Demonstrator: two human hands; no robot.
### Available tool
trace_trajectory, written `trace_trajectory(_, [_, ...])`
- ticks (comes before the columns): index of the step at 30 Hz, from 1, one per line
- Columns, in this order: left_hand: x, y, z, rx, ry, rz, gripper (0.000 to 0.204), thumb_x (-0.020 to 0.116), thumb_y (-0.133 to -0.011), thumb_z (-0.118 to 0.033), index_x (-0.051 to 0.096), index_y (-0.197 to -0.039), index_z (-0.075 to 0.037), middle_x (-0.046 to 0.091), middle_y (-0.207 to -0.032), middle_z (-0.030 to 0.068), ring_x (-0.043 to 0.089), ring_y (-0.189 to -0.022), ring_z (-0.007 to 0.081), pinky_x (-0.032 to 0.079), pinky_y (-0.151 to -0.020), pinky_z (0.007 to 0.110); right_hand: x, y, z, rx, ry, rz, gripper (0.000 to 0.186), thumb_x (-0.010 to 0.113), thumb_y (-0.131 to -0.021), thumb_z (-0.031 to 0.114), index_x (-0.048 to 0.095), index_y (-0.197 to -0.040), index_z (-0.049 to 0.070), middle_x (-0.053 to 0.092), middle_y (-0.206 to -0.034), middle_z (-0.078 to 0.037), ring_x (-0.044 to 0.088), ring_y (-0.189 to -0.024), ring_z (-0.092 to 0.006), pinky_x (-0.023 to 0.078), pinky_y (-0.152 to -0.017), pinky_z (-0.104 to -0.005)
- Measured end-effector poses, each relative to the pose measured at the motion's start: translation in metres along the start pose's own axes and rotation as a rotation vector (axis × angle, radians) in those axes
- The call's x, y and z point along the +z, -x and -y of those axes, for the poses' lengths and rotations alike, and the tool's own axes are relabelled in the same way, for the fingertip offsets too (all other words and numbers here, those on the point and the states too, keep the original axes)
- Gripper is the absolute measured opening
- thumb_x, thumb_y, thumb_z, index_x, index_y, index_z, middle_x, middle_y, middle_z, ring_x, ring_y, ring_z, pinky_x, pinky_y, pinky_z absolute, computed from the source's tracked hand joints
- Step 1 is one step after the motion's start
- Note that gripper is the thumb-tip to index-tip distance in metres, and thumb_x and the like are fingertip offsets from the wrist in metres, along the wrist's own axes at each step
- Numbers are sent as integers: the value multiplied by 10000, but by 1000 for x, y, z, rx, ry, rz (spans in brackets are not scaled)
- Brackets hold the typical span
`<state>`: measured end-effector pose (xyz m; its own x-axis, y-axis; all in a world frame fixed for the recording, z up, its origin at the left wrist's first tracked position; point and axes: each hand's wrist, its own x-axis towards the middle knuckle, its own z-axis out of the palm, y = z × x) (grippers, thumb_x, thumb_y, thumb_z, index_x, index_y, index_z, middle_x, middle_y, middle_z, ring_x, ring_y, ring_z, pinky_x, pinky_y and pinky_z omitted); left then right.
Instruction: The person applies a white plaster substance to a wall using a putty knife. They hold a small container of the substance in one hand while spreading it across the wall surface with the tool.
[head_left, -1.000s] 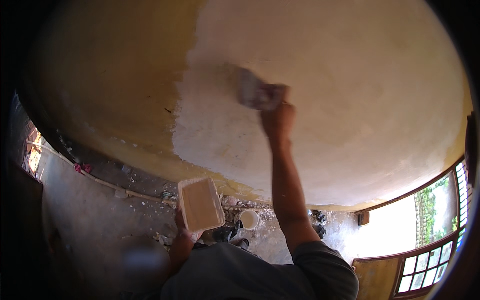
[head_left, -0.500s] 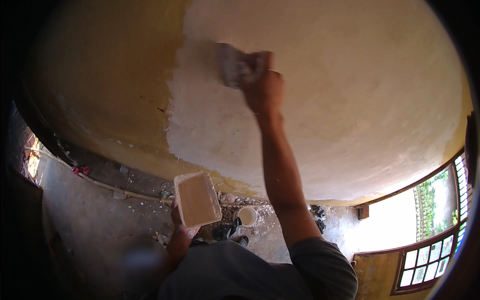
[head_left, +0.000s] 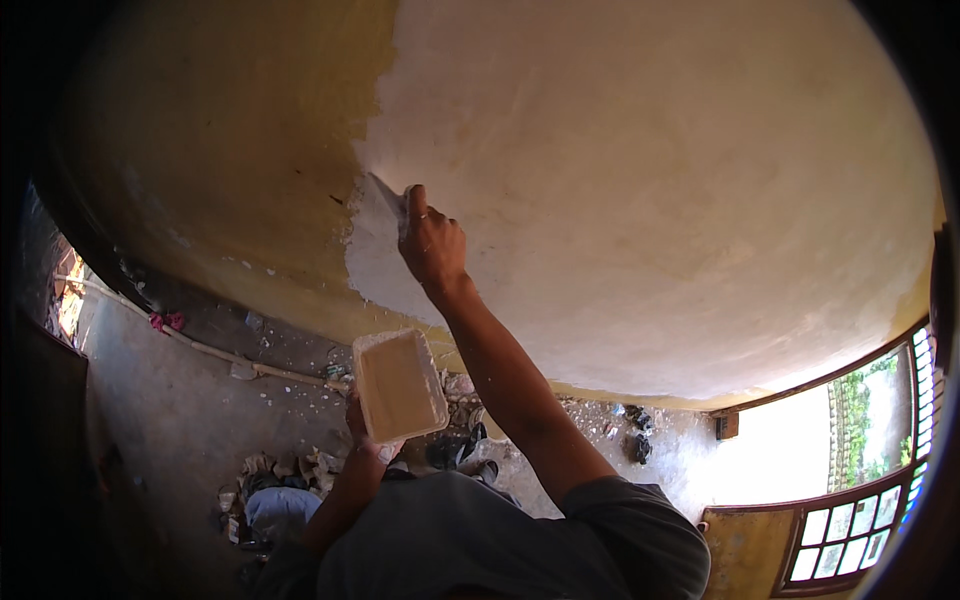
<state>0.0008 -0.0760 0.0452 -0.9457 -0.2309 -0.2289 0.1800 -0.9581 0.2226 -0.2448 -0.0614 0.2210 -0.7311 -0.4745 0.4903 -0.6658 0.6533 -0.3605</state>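
Observation:
My right hand (head_left: 435, 248) is closed around a putty knife (head_left: 387, 193), its blade against the wall near the ragged left border of a pale coat (head_left: 620, 200). Left of that border the wall is bare yellow (head_left: 230, 130). Lower down, my left hand (head_left: 358, 428) grips a shallow rectangular tub (head_left: 405, 437) from its left side and below. Inside the tub the surface looks beige and smooth; how deep any paste is I cannot tell. The tub is tilted toward me, apart from the wall.
A long pole (head_left: 215, 352) lies along the wall's foot amid pale flakes. A whitish bucket (head_left: 490, 425) is partly behind my right arm. A heap of rags and debris (head_left: 280, 510) lies at lower left, black plastic (head_left: 640, 445) at right, beside a paned window (head_left: 850, 530).
My right hand has moved down and left with the putty knife, whose blade now appears nearly edge-on. The tub has shifted slightly up. More of the heap at lower left shows.

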Motion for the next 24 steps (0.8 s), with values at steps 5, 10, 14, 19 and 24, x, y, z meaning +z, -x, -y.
trace_trajectory(5, [6,3,-6,19,3,-72,552,435,-989,-533,537,-1372,-149,628,-1259,83,619,-1142,319,516,-957,520,-82,15,-73,251,-91,-241,269,596,-924,169,473,-1158,116,728,-943,-189,697,-829,-428,553,-710,-532])
trace_trajectory(10, [-13,-2,-9,-2,-7,-34,555,406,-1002,-529,519,-1391,-150,613,-1285,84,607,-1160,317,503,-976,507,-242,56,-168,374,-45,-1001,329,774,-873,225,585,-1051,23,667,-1011,-120,633,-868,-221,545,-750,-377])
trace_trajectory(14, [2,-3,-13,-13,-10,-13,563,395,-1004,-536,511,-1398,-150,605,-1293,83,603,-1163,316,500,-979,506,-306,9,-81,42,-479,-1247,439,778,-867,116,501,-1140,-88,646,-1087,-237,697,-897,-270,618,-700,-336])
trace_trajectory(19, [32,-4,-18,7,-22,25,573,378,-1009,-545,499,-1406,-150,596,-1302,81,599,-1166,314,496,-982,505,-274,-107,57,-286,-513,-732,326,789,-836,162,611,-1039,-21,709,-856,-137,699,-719,-204,567,-607,-310])
trace_trajectory(24, [54,-2,-16,29,-53,-26,563,358,-1019,-541,502,-1398,-150,596,-1289,76,602,-1154,308,490,-984,507,-263,-167,59,-172,-181,-649,409,695,-863,160,523,-1162,-60,703,-917,-268,686,-899,-455,555,-762,-494])
